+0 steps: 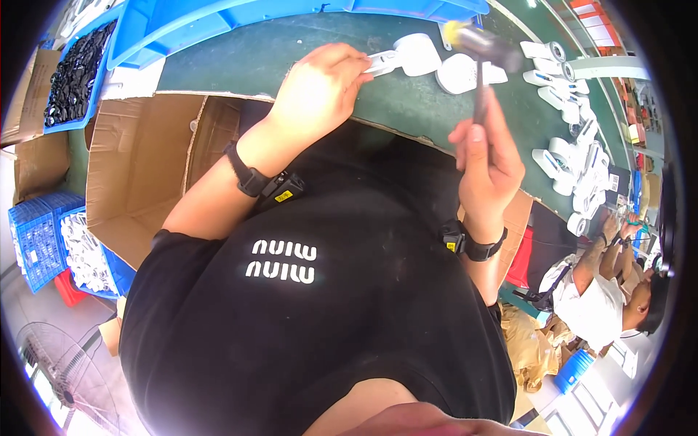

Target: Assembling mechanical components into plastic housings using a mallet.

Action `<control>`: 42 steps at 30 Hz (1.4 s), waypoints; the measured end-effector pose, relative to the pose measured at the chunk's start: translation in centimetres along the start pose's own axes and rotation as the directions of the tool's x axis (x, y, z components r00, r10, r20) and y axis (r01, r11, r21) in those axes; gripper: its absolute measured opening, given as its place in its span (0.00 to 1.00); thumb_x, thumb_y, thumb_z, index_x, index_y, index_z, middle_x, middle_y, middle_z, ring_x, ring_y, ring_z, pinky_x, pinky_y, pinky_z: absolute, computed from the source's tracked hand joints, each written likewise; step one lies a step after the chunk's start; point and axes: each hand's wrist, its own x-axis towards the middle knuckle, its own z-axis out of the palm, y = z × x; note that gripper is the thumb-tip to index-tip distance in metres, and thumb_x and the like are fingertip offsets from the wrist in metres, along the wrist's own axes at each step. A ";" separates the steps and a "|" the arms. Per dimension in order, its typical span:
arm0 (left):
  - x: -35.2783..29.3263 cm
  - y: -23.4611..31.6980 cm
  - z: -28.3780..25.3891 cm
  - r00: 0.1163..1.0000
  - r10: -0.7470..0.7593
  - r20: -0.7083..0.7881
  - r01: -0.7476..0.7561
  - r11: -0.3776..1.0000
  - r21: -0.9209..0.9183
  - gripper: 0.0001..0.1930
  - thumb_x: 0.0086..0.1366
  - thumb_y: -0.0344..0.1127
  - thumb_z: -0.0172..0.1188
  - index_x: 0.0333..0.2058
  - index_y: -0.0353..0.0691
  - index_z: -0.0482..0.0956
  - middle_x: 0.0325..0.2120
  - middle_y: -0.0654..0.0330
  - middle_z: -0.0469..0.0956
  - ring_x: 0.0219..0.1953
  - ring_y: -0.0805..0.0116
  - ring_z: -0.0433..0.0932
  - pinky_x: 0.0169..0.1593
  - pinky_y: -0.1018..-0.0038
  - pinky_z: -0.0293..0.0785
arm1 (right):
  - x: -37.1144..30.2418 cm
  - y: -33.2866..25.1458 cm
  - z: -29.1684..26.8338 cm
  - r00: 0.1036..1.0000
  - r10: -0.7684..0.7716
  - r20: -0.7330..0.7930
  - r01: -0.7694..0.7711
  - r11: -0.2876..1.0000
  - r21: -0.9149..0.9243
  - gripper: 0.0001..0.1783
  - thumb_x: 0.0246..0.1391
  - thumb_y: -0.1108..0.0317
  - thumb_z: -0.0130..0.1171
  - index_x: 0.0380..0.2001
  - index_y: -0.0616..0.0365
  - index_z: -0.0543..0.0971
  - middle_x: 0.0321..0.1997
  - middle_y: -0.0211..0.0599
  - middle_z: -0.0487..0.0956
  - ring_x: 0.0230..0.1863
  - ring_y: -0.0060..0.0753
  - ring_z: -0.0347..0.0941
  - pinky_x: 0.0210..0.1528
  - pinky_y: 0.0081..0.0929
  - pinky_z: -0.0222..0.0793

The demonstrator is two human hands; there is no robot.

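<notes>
My left hand (pixel 320 87) rests on the green work table (pixel 291 54) and pinches the narrow end of a white plastic part (pixel 407 57), holding it flat. My right hand (pixel 491 163) grips the dark handle of a small hammer (pixel 481 45), whose yellow-and-dark head hangs blurred just above the white parts. A second white rounded part (pixel 459 73) lies right under the hammer head. Both wrists wear black bands.
Several white plastic parts (pixel 574 156) are piled along the table to the right. Blue trays (pixel 218 22) stand behind; one holds black parts (pixel 73 73). An open cardboard box (pixel 138 167) and blue crates (pixel 40 240) sit at the left. Another person (pixel 611 291) works at the lower right.
</notes>
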 end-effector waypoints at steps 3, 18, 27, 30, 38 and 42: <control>-0.1 0.3 0.8 0.998 -0.034 -0.057 0.031 0.998 -0.047 0.08 0.62 0.24 0.72 0.41 0.33 0.87 0.40 0.54 0.85 0.39 0.50 0.86 0.43 0.62 0.85 | 0.3 0.9 1.1 0.989 -0.024 -0.146 0.023 1.000 -0.005 0.28 0.73 0.76 0.57 0.74 0.56 0.75 0.33 0.26 0.82 0.31 0.15 0.71 0.36 0.19 0.71; -1.1 0.0 1.5 0.983 -0.117 -0.143 0.099 0.986 -0.132 0.08 0.62 0.26 0.74 0.39 0.34 0.85 0.38 0.54 0.84 0.40 0.50 0.84 0.44 0.62 0.83 | 1.2 1.4 2.0 0.987 0.074 0.143 -0.007 0.907 -0.422 0.26 0.73 0.76 0.57 0.71 0.58 0.77 0.48 0.40 0.89 0.36 0.19 0.76 0.45 0.22 0.76; -1.7 -0.2 1.6 0.962 -0.239 -0.131 0.206 0.953 -0.221 0.27 0.65 0.30 0.76 0.58 0.35 0.72 0.40 0.50 0.89 0.43 0.50 0.90 0.46 0.61 0.85 | 1.4 0.3 2.2 0.934 0.047 0.355 0.163 0.827 -0.538 0.26 0.67 0.81 0.60 0.68 0.60 0.80 0.36 0.45 0.86 0.31 0.25 0.77 0.42 0.25 0.77; -1.6 -0.2 1.7 0.967 -0.222 -0.125 0.192 0.957 -0.216 0.29 0.65 0.30 0.77 0.59 0.36 0.70 0.40 0.50 0.89 0.41 0.50 0.90 0.45 0.61 0.85 | 0.3 -0.3 1.4 0.973 -0.060 0.225 0.135 0.932 -0.336 0.26 0.68 0.81 0.61 0.68 0.59 0.80 0.36 0.42 0.86 0.30 0.27 0.77 0.42 0.25 0.76; -1.5 -0.5 1.4 0.977 -0.180 -0.116 0.164 0.977 -0.135 0.18 0.68 0.32 0.73 0.54 0.36 0.82 0.40 0.51 0.89 0.44 0.51 0.89 0.48 0.61 0.84 | 0.4 1.7 1.3 0.968 -0.103 0.230 0.188 0.904 -0.385 0.27 0.70 0.77 0.61 0.70 0.60 0.78 0.32 0.34 0.82 0.28 0.22 0.73 0.35 0.22 0.72; -1.3 -1.1 0.1 0.944 -0.320 -0.079 0.308 0.942 -0.134 0.10 0.74 0.33 0.67 0.49 0.38 0.89 0.42 0.53 0.90 0.45 0.59 0.89 0.51 0.66 0.82 | -0.4 2.8 -0.4 0.990 0.106 -0.091 -0.097 0.991 0.094 0.23 0.71 0.76 0.60 0.67 0.60 0.80 0.43 0.24 0.80 0.31 0.10 0.70 0.27 0.14 0.65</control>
